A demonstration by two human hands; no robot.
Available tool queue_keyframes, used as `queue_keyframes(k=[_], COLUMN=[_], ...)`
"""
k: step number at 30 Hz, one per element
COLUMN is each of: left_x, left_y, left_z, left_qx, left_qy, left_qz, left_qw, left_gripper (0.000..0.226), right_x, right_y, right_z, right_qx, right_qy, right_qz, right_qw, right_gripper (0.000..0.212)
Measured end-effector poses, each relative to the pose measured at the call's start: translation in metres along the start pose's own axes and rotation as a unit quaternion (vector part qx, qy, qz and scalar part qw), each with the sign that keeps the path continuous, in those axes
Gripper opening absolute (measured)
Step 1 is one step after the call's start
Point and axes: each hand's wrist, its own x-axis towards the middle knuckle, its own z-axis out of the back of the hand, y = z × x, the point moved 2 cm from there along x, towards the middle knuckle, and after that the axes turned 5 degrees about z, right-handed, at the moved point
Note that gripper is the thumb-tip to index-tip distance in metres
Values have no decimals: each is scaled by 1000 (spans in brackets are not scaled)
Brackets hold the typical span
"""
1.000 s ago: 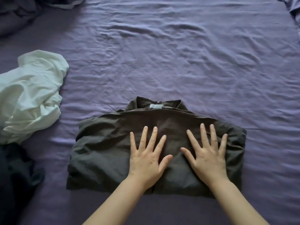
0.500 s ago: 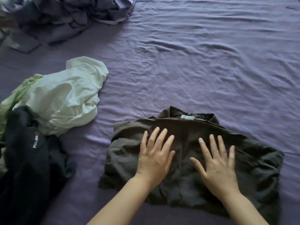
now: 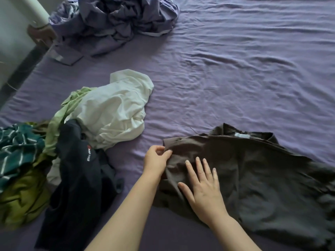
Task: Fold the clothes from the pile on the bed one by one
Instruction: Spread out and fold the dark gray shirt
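A purple bed sheet (image 3: 235, 73) fills nearly the whole frame, wrinkled and bare across the upper right. At the upper left lies a bunched purple duvet (image 3: 116, 20), pushed aside, probably to free the working area. The pile of unfolded clothes (image 3: 59, 156) sits at the left edge and lower left: a white garment (image 3: 116, 113) on top, a black one with small white lettering (image 3: 78, 178) in front, with striped teal and olive-green pieces behind. The dark brown shirt (image 3: 253, 174), the piece being folded, lies at the lower right as a broad folded rectangle; its long axis runs from centre to the right edge, tilting down to the right, and its collar with a pale label points toward the top of the frame. The right hand (image 3: 203, 189) rests flat on the shirt's left part, fingers straight and spread, seemingly pinning the layers. The left hand (image 3: 155, 160) pinches the shirt's upper-left corner between thumb and curled fingers, likely to straighten or tuck that edge.
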Motion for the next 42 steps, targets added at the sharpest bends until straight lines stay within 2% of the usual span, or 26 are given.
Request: queue_keyframes(k=[3, 5, 6, 7, 9, 12, 14, 17, 19, 23, 26, 28, 30, 32, 34, 37, 39, 42], left_x=[-7, -12, -11, -6, 11, 22, 13, 3, 5, 10, 7, 5, -2, -16, -36, -67, -91, -124], left_y=[-14, -28, -32, -33, -25, -7, 4, 16, 24, 34, 31, 29, 22, 11, -4, -29, -45, -68], left_z=[12, 16, 16, 15, 11, 3, 0, -4, -7, -12, -14, -13, -9, -6, -3, -8, -19, -46], left_qx=[-114, -168, -174, -174, -148, -26, 65, 141, 152, 103, 97, 51, -17, -104, -166, -169, -160, -155], left_qy=[103, 201, 222, 221, 146, 46, 16, 1, -6, 0, -1, 21, 67, 137, 185, 255, 307, 376], left_qz=[-78, -89, -82, -74, -59, -87, -91, -82, -67, -17, -12, 14, 39, 66, 75, 59, 44, 14], left_qw=[985, 961, 956, 957, 976, 995, 994, 987, 986, 995, 995, 998, 997, 983, 966, 950, 937, 914], left_gripper=[16, 17, 17, 17, 20, 19, 37, 63, 65, 57, 51, 52, 55, 55, 53, 61, 71, 65], right_x=[-6, -9, -8, -7, -4, 2, 7, 23, 36, 51, 54, 50, 48, 39, 28, 9, -4, -24], right_y=[3, 2, 2, 2, 4, 13, 19, 15, 8, 2, 0, -3, -3, 3, 16, 32, 25, -8], right_z=[-2, -6, -7, -8, -9, -8, -9, -17, -22, -40, -39, -28, -7, 17, 38, 68, 88, 119], right_qx=[20, 24, 21, 19, 34, 72, 44, -16, -37, -49, -69, -39, 79, 190, 255, 285, 279, 260], right_qy=[-11, -12, -9, -7, -11, -42, -49, -28, -10, 40, 50, 62, 68, 15, -42, -93, -128, -157], right_qz=[-6, -4, -6, -11, -27, -30, -23, -41, -57, -78, -73, -62, -72, -71, -34, 21, 9, -40], right_qw=[1000, 1000, 1000, 1000, 999, 996, 998, 999, 998, 995, 994, 995, 992, 979, 965, 954, 952, 952], right_gripper=[63, 62, 61, 61, 60, 58, 61, 66, 68, 68, 75, 84, 82, 71, 65, 62, 61, 65])
